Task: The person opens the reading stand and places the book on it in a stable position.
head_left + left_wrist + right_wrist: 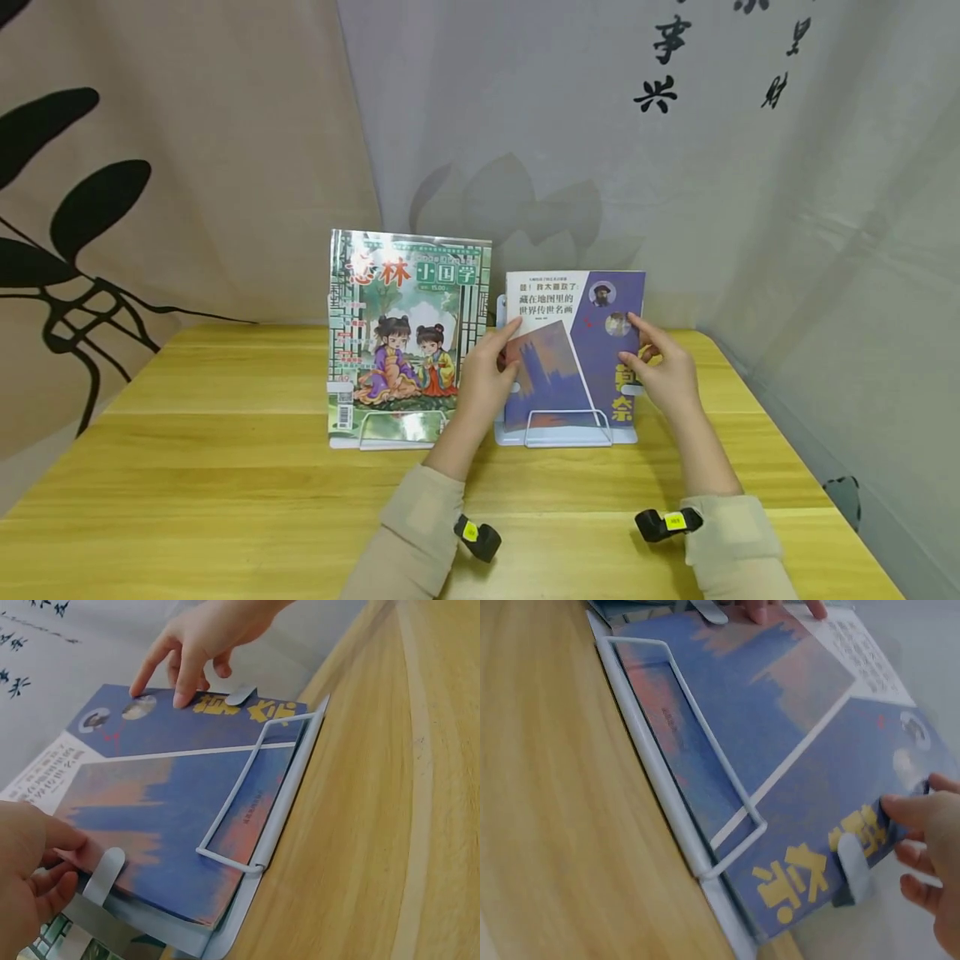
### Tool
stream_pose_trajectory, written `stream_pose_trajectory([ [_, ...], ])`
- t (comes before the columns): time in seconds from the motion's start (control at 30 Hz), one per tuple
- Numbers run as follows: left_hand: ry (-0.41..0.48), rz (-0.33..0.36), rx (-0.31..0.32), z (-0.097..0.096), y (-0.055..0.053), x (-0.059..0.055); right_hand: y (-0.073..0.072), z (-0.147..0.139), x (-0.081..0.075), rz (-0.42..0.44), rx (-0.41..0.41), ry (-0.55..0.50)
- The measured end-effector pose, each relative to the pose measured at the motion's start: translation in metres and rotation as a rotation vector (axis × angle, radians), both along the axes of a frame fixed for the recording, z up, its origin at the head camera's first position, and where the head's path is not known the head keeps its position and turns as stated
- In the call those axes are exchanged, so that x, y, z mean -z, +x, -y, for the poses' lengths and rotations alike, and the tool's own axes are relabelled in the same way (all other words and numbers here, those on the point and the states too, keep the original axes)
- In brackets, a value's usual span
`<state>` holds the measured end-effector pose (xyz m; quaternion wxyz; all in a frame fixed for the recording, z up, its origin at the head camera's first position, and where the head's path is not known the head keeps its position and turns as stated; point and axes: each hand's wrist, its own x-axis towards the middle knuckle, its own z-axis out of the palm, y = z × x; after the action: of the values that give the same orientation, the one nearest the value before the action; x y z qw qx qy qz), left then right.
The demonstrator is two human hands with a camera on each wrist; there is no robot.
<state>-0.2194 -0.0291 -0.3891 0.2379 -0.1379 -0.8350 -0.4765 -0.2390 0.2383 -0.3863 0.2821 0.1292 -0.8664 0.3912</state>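
A blue-and-white book (551,358) with yellow lettering and a painted picture stands leaning back on a white book stand (567,437). A wire loop crosses the front of its lower part. At the book's left edge my left hand (486,375) pinches the cover side, beside a metal side clip (105,874). On the opposite edge my right hand (667,367) grips the book, thumb on the front and some fingers behind, above another side clip (853,864). The fingers behind the book are partly hidden.
Left of the book, a green illustrated magazine (405,333) stands on a similar stand, its lower right partly covered by my left hand and arm. Both stands are on a wooden table (225,483). A pale curtain (525,100) with dark leaf prints and characters hangs behind.
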Motion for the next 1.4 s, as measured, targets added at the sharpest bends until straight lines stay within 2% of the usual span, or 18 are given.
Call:
stream_pose_trajectory([
  [0.1,-0.005,0.006,-0.009,0.001,0.002,-0.004,0.005,0.003,-0.006,0.018,0.054,0.100],
  [0.23,0.009,0.010,0.004,0.004,0.006,-0.009,0.013,0.005,-0.017,0.096,0.096,0.182],
  [0.33,0.011,0.023,0.038,0.007,0.008,-0.012,0.020,0.005,-0.024,0.169,0.097,0.193],
  [0.5,-0.017,0.039,0.084,0.013,0.011,-0.014,0.030,0.001,-0.025,0.230,0.037,0.137],
  [0.73,-0.038,0.061,0.111,0.031,0.022,-0.013,0.040,-0.012,-0.012,0.206,-0.022,0.114],
  [1.07,-0.142,0.079,0.126,0.065,0.042,-0.001,0.054,-0.028,0.001,0.202,-0.037,0.143],
  [1.4,-0.278,0.066,0.068,0.113,0.067,-0.001,0.064,-0.042,0.004,0.209,-0.040,0.247],
])
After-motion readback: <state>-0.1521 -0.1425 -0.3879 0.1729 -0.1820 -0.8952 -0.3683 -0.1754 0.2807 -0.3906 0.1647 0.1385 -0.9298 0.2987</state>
